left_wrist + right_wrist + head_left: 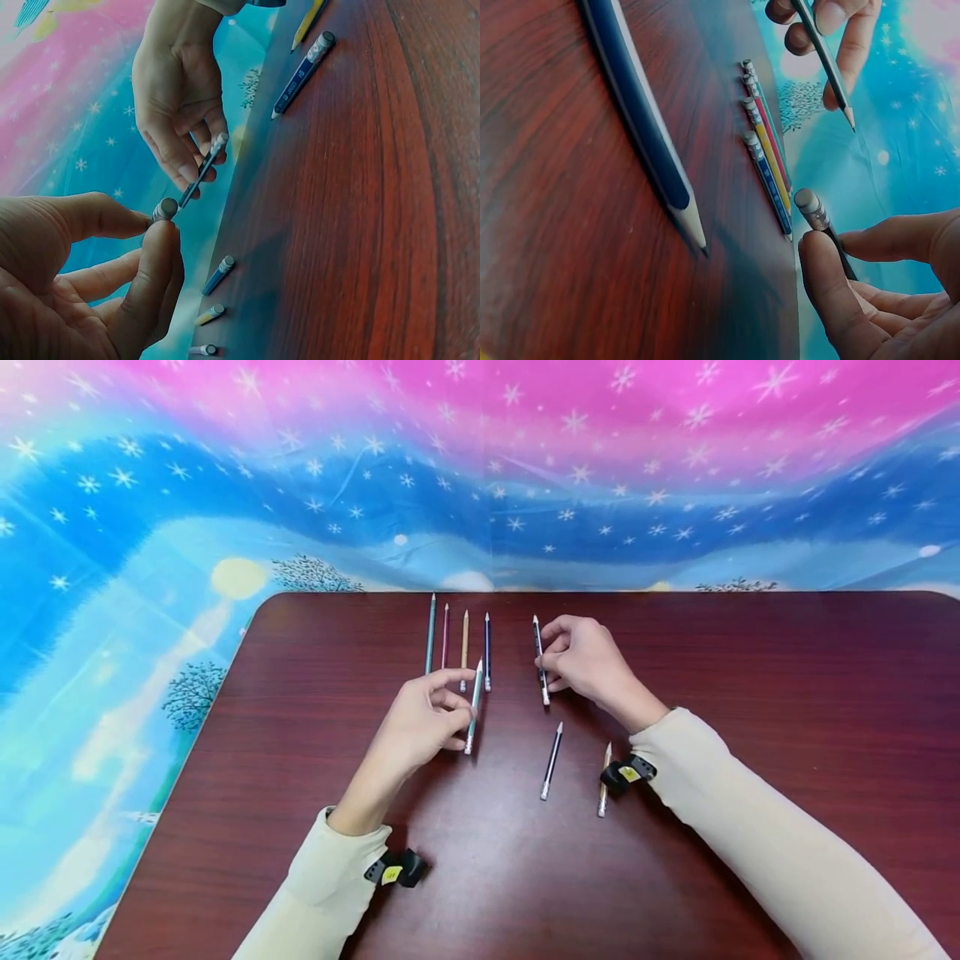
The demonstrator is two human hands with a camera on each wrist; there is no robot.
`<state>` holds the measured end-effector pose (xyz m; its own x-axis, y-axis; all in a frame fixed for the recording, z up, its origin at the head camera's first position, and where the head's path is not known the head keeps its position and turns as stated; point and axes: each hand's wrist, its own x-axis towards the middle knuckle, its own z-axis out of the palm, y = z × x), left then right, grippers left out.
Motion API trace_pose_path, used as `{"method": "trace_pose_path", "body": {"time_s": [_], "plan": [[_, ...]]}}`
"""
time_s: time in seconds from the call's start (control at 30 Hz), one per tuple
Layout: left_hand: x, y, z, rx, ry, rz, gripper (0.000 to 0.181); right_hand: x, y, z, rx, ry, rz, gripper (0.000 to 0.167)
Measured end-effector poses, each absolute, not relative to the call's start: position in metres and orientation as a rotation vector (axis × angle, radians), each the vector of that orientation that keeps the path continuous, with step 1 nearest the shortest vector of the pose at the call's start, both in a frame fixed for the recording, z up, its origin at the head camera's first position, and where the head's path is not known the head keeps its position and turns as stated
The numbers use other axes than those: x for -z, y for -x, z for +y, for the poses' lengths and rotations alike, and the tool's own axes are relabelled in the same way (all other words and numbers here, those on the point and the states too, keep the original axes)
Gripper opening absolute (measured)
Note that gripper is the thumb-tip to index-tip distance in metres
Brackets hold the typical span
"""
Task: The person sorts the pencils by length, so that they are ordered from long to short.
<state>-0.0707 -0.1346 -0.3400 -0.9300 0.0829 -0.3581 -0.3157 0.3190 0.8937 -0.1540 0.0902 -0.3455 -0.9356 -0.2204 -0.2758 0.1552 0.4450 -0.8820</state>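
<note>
The teal pencil is pinched in the left hand near the pencil row, the dark pencil in the right hand, well apart; watching remotely, I'd keep both grips light and tips forward over the table

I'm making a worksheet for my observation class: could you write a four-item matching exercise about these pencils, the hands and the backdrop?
Column 1
1. left hand
2. right hand
3. yellow pencil in the row
4. backdrop

Column 2
A. lies between the red pencil and the blue pencil
B. pinches a dark pencil
C. is mostly pink and blue
D. pinches a greenish pencil

Right pairs: 1-D, 2-B, 3-A, 4-C
</note>
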Motion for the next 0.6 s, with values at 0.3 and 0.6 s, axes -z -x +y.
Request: {"method": "trace_pose_path", "body": {"time_s": [0.3, 0.6], "plan": [[0.341, 0.073, -0.138, -1.636, 0.217, 2.255, 0.053, 0.351, 0.165, 0.073, 1.548, 0.012, 2.268, 0.032], [0.339, 0.074, -0.139, -1.651, 0.214, 2.250, 0.053, 0.355, 0.172, 0.060, 1.595, -0.030, 2.220, 0.034]]}}
